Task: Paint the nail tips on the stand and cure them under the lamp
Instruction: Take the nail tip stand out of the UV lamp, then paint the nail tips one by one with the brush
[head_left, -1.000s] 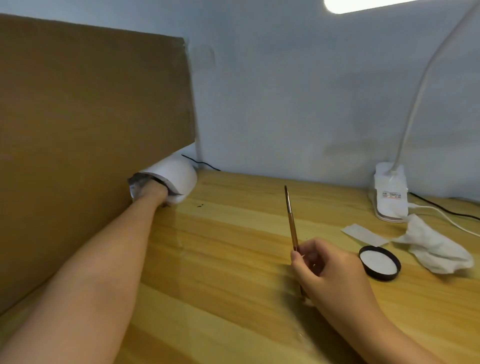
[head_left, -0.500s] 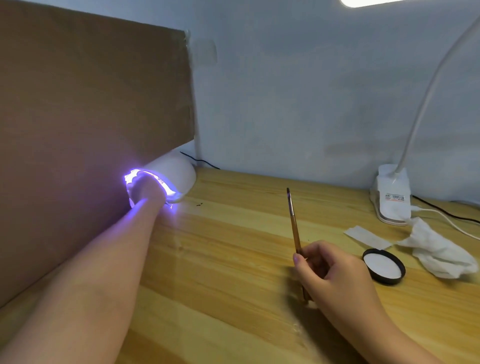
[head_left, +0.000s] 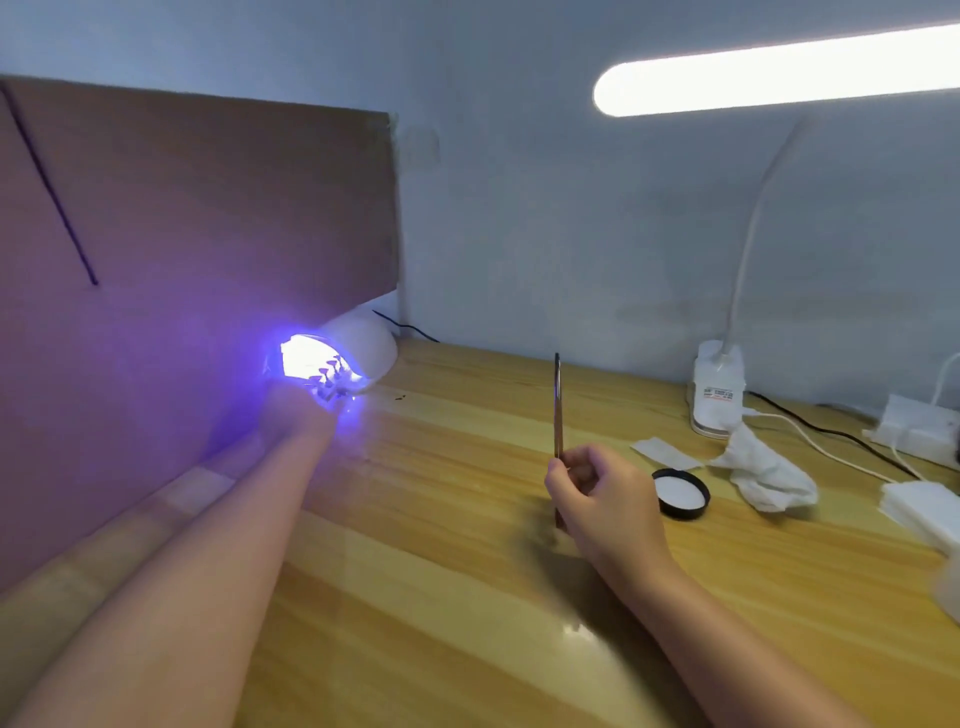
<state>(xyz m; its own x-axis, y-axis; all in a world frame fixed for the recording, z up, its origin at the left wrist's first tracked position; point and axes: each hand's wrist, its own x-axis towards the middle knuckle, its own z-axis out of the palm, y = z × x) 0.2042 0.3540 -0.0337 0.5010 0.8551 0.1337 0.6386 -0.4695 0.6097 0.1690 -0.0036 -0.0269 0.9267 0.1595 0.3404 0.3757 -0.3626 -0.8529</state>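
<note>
Right hand (head_left: 605, 499) had thumb and fingers curled round a thin brush (head_left: 557, 410), pinching the lower shaft; the brush stood nearly upright, bristle end up, above the wooden table (head_left: 467, 597). Left hand (head_left: 298, 410) was at the mouth of the white curing lamp (head_left: 363, 343), which glowed violet-white; its fingers were lost in glare, so whether they held anything could not be read. At the lamp opening, just beyond the left wrist, small nail tips on the stand (head_left: 328, 376) showed as dark shapes against the light, some of the tips at or outside the lamp's rim. From the brush, the stand lay well apart, to the left and further back, with the left hand much the nearer. Judgement: curing was under way; any next handling of the stand would fall to the left hand, drawn back out along the forearm's line. Black lid (head_left: 680, 492) and crumpled tissue (head_left: 763, 473) lay right of the brush hand, cardboard panel (head_left: 182, 234) behind the lamp.
</note>
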